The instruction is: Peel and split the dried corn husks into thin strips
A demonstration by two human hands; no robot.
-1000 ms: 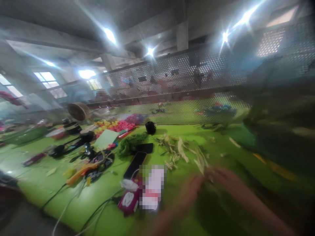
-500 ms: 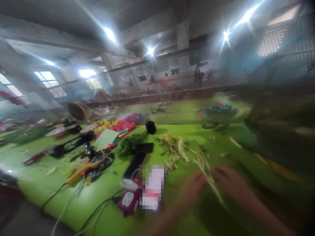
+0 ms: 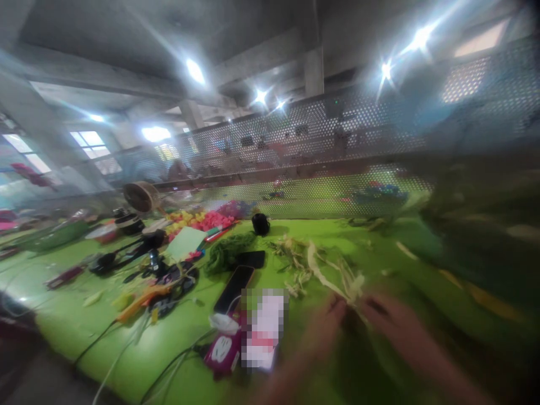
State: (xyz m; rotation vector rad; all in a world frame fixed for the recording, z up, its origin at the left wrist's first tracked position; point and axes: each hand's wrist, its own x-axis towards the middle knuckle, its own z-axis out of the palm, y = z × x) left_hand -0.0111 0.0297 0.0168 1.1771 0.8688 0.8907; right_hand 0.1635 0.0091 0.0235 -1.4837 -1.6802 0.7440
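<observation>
Pale, dry strips that look like corn husk [image 3: 348, 281] run between my two hands at the lower right of the head view. My left hand [image 3: 327, 320] is closed, its fingertips pinching the strips from the left. Close beside it, my right hand [image 3: 386, 312] is closed on the same strips from the right. The lower ends hang blurred below the hands. Just beyond lies a loose pile of similar strips [image 3: 295, 253] on the green table [image 3: 312, 360].
Left of my hands lie a dark phone [image 3: 234, 288], a purple case [image 3: 221, 351] with cables and an orange-handled tool [image 3: 145, 298]. Green fibre [image 3: 225, 247], a black cup-like object [image 3: 260, 224] and pink and yellow pieces [image 3: 206, 220] are farther back. A perforated metal screen [image 3: 295, 146] stands behind.
A curved strip from the pile now reaches my left hand, and the strips bunch at my fingers. Both hands stay close together. The view has shifted slightly.
</observation>
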